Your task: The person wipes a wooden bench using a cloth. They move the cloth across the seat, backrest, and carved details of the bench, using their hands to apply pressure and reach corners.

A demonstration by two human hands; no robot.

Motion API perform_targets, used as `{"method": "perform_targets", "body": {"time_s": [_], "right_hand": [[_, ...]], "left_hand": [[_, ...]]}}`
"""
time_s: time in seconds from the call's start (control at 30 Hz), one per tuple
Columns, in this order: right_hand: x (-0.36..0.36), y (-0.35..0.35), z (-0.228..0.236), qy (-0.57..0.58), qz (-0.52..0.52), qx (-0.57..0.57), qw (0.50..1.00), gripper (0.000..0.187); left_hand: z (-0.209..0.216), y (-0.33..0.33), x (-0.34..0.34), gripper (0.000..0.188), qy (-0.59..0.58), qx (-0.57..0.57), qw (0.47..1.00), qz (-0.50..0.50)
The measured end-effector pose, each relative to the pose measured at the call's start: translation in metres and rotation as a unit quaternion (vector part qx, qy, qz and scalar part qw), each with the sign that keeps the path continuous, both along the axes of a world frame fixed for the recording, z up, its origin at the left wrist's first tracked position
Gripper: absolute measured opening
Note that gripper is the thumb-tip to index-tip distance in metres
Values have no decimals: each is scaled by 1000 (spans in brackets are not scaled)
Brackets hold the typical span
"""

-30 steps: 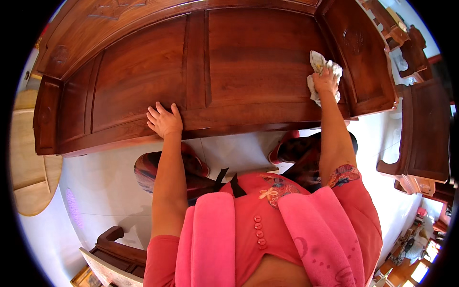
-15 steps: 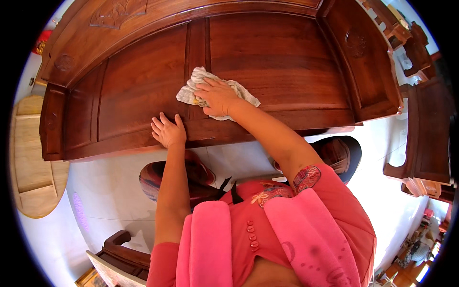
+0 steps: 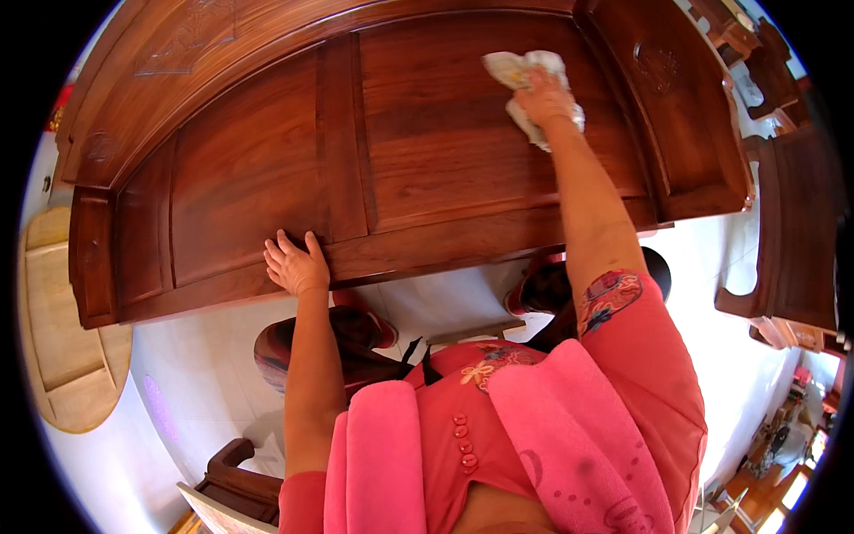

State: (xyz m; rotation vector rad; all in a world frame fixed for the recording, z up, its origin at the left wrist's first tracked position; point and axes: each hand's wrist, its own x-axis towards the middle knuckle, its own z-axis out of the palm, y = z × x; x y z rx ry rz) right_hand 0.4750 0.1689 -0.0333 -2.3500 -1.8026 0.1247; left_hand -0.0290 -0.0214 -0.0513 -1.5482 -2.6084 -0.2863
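A white cloth point(image 3: 525, 84) was pressed by the right hand point(image 3: 547, 100) onto the far right panel of the wooden bench point(image 3: 267, 169), fingers apparently curled over it (partly hidden). The left hand point(image 3: 296, 264) was laid open on the near edge.

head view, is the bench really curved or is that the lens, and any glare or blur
Head view: fisheye bends the straight wooden bench toward the rim; black corners surround the round image. Bright daylight whitens the floor. The right hand on the white cloth and the left hand look sharp.

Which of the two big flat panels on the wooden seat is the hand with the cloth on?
The right panel: the right hand presses the white cloth near its upper edge. The left panel is bare.
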Motion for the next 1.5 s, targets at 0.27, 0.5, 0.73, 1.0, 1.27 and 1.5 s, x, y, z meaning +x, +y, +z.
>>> {"method": "perform_targets", "body": {"time_s": [0.27, 0.5, 0.73, 1.0, 1.27, 1.5], "right_hand": [[68, -93, 21, -8, -187, -47, 981, 74], [-55, -146, 33, -40, 9, -74, 996, 77], [-197, -186, 12, 109, 294, 23, 949, 66], [-123, -168, 17, 96, 217, -5, 971, 60], [104, -174, 3, 55, -113, 34, 991, 68], [64, -186, 12, 20, -204, 22, 978, 69]], "left_hand": [[-2, -1, 1, 72, 15, -17, 1000, 13], [-2, -1, -2, 71, 18, -31, 999, 19], [-4, 1, -5, 71, 29, -16, 999, -5], [-8, -1, -10, 72, 34, -22, 999, 4], [-8, 2, -7, 72, 35, -19, 999, 3], [-4, 1, -1, 71, 31, -31, 999, 8]]}}
